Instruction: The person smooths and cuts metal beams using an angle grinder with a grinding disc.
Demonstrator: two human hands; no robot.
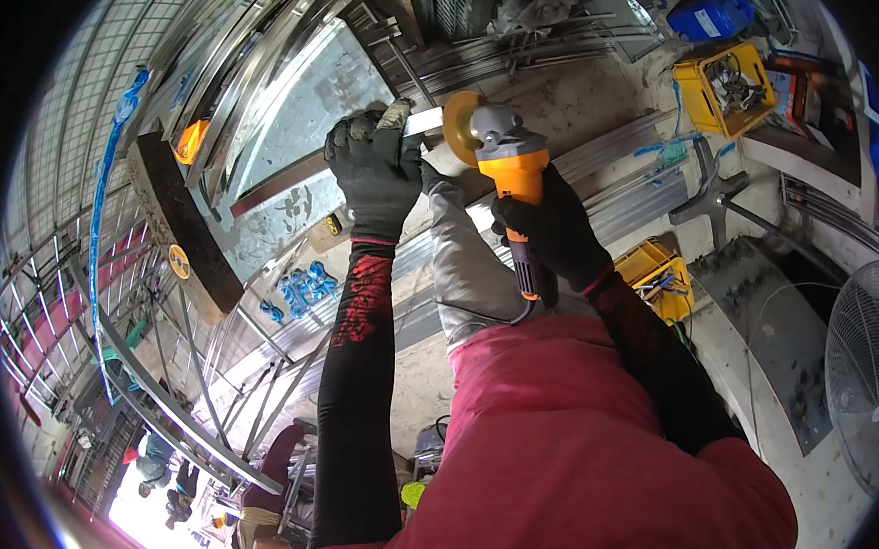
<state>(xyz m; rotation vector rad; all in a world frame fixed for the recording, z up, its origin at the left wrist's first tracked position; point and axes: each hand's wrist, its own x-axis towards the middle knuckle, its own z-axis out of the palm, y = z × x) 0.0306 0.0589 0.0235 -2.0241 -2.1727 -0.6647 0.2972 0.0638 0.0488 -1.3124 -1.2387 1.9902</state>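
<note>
My left hand (371, 170), in a black glove, is closed round a short bright metal bar (423, 121) whose end sticks out to the right. My right hand (553, 220), also gloved in black, grips the body of an orange and grey angle grinder (513, 171). The grinder's yellowish disc (464, 128) stands upright at the bar's right end; whether it touches the bar is hard to tell. My gloved fingers hide most of the bar's left part.
Long metal profiles (618, 208) lie across the floor. A yellow crate (726, 90) and blue container (711, 15) are at upper right, a fan (868, 378) at lower right. A rusty beam (184, 227) stands left. Other people (264, 527) are at lower left.
</note>
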